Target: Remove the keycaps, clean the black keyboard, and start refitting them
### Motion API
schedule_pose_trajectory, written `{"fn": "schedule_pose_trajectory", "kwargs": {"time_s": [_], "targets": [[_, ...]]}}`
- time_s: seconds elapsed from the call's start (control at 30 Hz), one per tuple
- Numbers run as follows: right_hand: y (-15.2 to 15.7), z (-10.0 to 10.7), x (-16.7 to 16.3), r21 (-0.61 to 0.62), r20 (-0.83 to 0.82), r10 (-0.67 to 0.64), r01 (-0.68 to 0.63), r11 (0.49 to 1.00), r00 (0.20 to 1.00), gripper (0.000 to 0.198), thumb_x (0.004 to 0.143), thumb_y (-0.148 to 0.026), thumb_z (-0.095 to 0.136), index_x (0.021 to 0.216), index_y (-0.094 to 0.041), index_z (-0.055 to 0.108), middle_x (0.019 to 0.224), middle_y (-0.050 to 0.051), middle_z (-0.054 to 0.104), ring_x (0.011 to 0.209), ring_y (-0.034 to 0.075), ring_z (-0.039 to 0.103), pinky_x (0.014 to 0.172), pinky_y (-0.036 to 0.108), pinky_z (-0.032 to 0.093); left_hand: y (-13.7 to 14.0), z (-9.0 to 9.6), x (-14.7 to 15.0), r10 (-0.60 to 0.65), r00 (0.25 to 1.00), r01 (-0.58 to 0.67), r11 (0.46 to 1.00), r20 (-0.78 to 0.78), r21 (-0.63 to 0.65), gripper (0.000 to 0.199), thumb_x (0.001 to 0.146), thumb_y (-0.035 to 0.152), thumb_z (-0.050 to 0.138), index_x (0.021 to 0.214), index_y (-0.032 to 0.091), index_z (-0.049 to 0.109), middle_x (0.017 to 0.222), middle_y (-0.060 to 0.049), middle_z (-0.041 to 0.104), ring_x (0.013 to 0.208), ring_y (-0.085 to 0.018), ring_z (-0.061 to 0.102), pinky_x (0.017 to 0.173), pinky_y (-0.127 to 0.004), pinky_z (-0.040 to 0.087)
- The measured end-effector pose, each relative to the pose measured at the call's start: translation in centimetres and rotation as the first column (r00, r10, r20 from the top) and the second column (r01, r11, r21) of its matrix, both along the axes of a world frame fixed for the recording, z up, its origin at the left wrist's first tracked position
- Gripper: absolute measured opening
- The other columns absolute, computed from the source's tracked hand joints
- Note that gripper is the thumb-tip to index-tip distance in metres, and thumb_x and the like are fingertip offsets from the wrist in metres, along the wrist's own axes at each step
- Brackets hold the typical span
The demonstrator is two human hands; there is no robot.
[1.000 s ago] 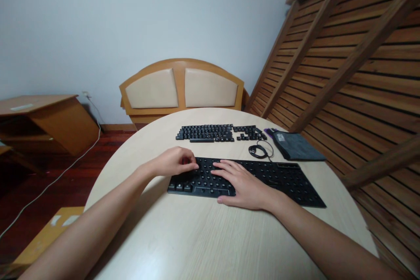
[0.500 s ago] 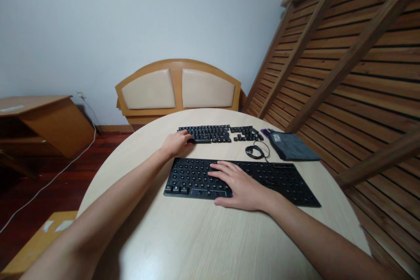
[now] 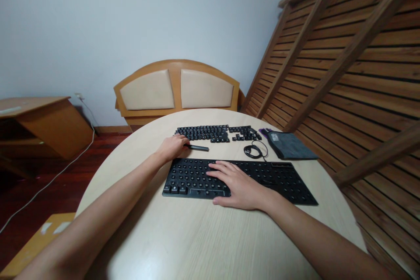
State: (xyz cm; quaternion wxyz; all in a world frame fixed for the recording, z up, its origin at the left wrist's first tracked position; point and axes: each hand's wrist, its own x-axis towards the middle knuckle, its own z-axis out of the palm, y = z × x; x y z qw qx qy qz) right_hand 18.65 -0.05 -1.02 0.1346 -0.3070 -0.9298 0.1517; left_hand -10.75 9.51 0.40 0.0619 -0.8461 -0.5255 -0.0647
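Between the fingers of my left hand [image 3: 173, 146] is one end of a long black spacebar keycap [image 3: 198, 148], just behind the keyboard base. My right hand [image 3: 238, 186] lies with fingers spread on the black keyboard base [image 3: 278, 183], holding nothing. Most of the base shows bare key posts; a few keycaps [image 3: 175, 189] sit at its front left corner. Behind it, loose black keycaps [image 3: 205, 132] are laid out in rows in keyboard order, with a separate group of keycaps [image 3: 244, 132] to the right.
A coiled black cable [image 3: 254, 151] lies behind the base. To its right rests a dark grey pouch [image 3: 292, 145] with something purple beside it. The round table [image 3: 197, 236] has a padded headboard [image 3: 177, 85] beyond it and a leaning slatted wooden frame [image 3: 361, 74] at right.
My left hand has drawn the spacebar keycap out of the front row of loose keycaps, toward the keyboard base. My right hand keeps its place on the base.
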Motion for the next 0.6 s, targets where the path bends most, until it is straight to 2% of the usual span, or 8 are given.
{"fn": "schedule_pose_trajectory", "kwargs": {"time_s": [0.2,0.33,0.4,0.47,0.6], "targets": [[-0.1,0.3,-0.1,-0.004,-0.034,0.011,-0.011,1.000,0.999,0.069,0.084,-0.057,0.067,0.142,-0.025,0.050,0.154,0.010,0.042,0.143,0.031,0.033,0.117,0.052,0.030,-3.1,0.8,1.0,0.029,0.995,-0.033,0.999,0.094,0.040,0.018,0.097,0.027,0.053,0.107,0.020,0.066,0.110,-0.009,0.071,0.106,-0.026,0.061,0.084,-0.033,0.050],[0.1,1.3,0.3,0.027,-0.184,-0.049,0.055,0.998,0.982,0.039,0.092,-0.041,0.061,0.126,-0.023,0.055,0.132,0.010,0.060,0.125,0.026,0.053,0.106,0.045,0.043,-6.6,0.8,2.2,0.034,0.982,-0.034,0.999,0.185,-0.005,0.020,0.096,0.030,0.052,0.107,0.020,0.066,0.106,-0.008,0.071,0.098,-0.024,0.064,0.081,-0.033,0.050],[0.4,1.8,0.7,0.069,-0.259,-0.116,0.138,0.988,0.959,0.028,0.093,-0.035,0.060,0.118,-0.023,0.057,0.119,0.009,0.064,0.114,0.025,0.058,0.099,0.044,0.048,-8.0,1.0,2.4,-0.021,0.973,0.041,0.996,0.232,-0.080,0.021,0.094,0.030,0.053,0.106,0.020,0.067,0.103,-0.009,0.071,0.096,-0.024,0.065,0.081,-0.033,0.049],[0.6,2.3,1.1,0.114,-0.302,-0.137,0.178,0.977,0.943,0.026,0.092,-0.031,0.061,0.116,-0.023,0.057,0.114,0.009,0.064,0.110,0.026,0.060,0.096,0.044,0.049,-8.8,1.3,2.4,-0.074,0.955,0.120,0.982,0.286,-0.147,0.024,0.094,0.033,0.054,0.107,0.019,0.068,0.103,-0.009,0.072,0.094,-0.023,0.065,0.081,-0.032,0.048],[0.8,2.5,1.7,0.159,-0.270,-0.064,0.110,0.981,0.961,0.022,0.094,-0.029,0.059,0.116,-0.024,0.061,0.115,0.008,0.066,0.109,0.024,0.061,0.095,0.042,0.048,-9.5,2.2,2.2,-0.112,0.915,0.224,0.940,0.387,-0.258,0.025,0.093,0.034,0.056,0.108,0.019,0.070,0.104,-0.007,0.073,0.094,-0.021,0.065,0.083,-0.032,0.048]]}}
